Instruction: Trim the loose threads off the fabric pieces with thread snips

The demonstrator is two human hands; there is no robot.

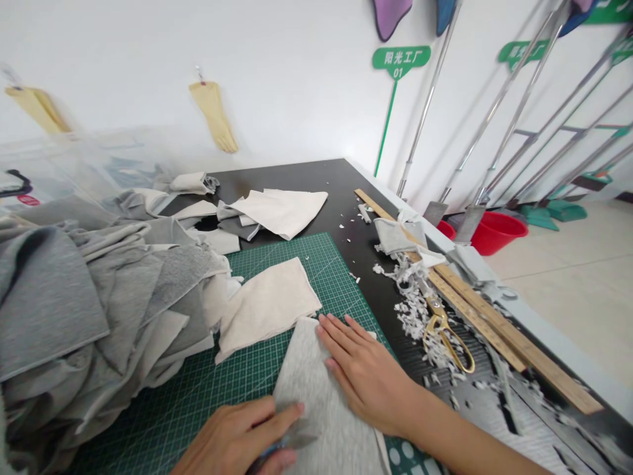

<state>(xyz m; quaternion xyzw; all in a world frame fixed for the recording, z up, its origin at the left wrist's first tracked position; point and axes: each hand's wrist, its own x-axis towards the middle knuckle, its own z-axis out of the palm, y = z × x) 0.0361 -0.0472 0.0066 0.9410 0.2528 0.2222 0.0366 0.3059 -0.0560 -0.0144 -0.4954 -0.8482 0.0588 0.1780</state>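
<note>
I log the left hand [232, 439] clenched on a blue-handled cutter [284, 447], the right hand [366, 369] open, pressing a grey fabric piece [321, 396] on the green cutting mat [306, 264]. A grey fabric heap [74, 310] overlaps the mat's left side; gold scissors [442, 330] lie right, by wooden rulers [494, 336]; a red bucket [497, 231] stands beyond.
</note>
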